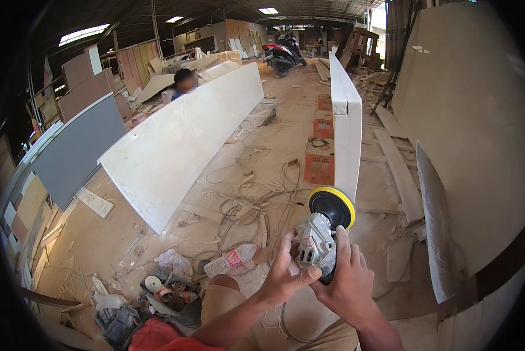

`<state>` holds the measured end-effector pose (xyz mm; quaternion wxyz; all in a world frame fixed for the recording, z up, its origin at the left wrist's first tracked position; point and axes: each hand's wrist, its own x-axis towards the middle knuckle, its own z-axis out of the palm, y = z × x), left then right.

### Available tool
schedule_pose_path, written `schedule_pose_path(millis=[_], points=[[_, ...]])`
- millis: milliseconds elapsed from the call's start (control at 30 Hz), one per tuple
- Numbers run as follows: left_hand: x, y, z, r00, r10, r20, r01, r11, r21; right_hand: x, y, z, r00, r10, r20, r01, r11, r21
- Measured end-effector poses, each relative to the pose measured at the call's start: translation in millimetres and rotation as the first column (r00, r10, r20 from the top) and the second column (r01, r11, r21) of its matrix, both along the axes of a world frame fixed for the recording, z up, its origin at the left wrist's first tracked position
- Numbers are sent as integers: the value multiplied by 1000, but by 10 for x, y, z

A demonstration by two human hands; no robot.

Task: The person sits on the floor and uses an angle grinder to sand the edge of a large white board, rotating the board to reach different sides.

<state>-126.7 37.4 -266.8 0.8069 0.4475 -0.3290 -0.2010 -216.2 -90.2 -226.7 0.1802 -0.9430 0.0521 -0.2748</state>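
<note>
Both my hands hold an angle grinder (317,241) above my lap. Its metal gear head points away from me and carries a round black sanding pad (328,205) with a yellow rim. My left hand (284,274) grips the left side, its thumb across the near end. Around the right side my right hand (348,276) is wrapped, a finger reaching up near the pad. Most of the grinder's body is hidden by my hands. Just beyond the pad stands the end of a long white panel (348,140); I cannot tell whether they touch.
A second white panel (183,145) stands on edge to the left, a person (185,83) behind it. Tangled cable (245,202), a plastic bottle (231,259) and an open tool bag (188,307) lie on the dusty floor. Orange-marked boxes (319,169) line the right panel. Farther back is a motorcycle (284,55).
</note>
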Motion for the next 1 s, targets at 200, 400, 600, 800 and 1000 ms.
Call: schedule_pose_path(millis=[200,400,600,800,1000], points=[[-132,-326,-216,964,225,-142,-212,972,101,-65,-5,-379,1000,-20,-5,20,999,-26],[-75,-340,-445,914,343,-216,-327,939,109,-324,-120,-407,965,34,-259,-18,998,64],[36,-276,-312,955,262,-141,-251,963,95,-398,-81,-248,923,-42,-383,123,974,189],[308,-219,409,946,308,102,-308,951,-16,-242,32,417,962,-50,-269,97,982,165],[327,-126,1130,952,260,160,-249,965,-88,-195,114,1017,978,-51,-202,87,981,173]])
